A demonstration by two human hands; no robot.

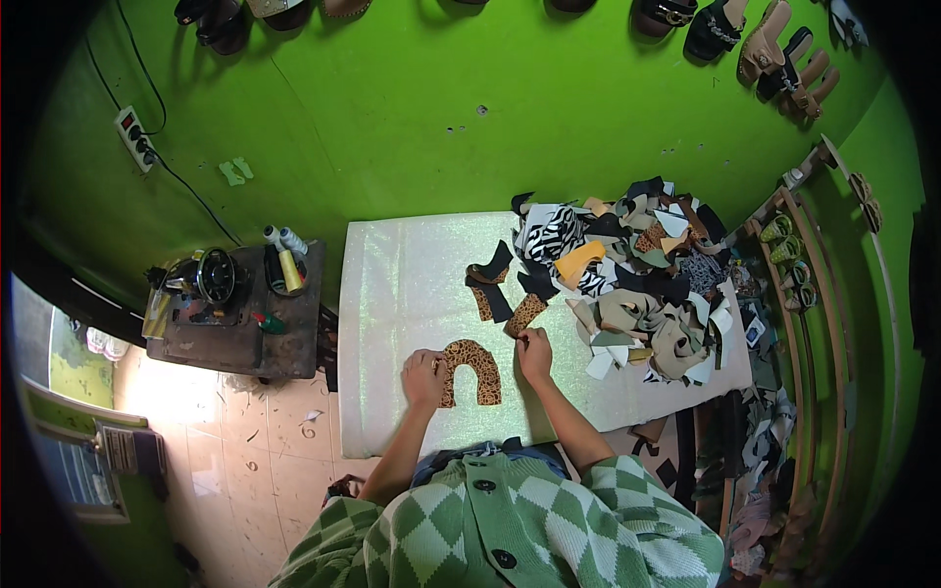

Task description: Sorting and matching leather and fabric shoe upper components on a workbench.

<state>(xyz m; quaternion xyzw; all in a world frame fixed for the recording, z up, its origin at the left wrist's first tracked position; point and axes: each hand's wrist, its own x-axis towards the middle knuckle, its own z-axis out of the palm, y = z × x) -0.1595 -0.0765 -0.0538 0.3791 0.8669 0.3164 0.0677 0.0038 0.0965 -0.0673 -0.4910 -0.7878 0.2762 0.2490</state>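
Observation:
A leopard-print, arch-shaped piece of material [482, 365] lies on the pale, shiny table in front of me. My left hand [423, 377] rests at its left leg, fingers curled and partly covering the edge; what they grip there is too small to make out. To the right of the arch, my right hand [534, 355] is closed, pinching the near end of a leopard-print strip [527, 313]. A black piece [538, 284] lies against that strip's far end. Farther left lie more black and leopard-print pieces [488, 284], overlapping one another.
A large heap of offcuts [627, 284] covers the table's right side. At left, a sewing machine [211, 279] stands on a dark bench with thread cones [289, 269]. Sandals [765, 44] hang on the green wall; a wooden rack [799, 294] stands at right.

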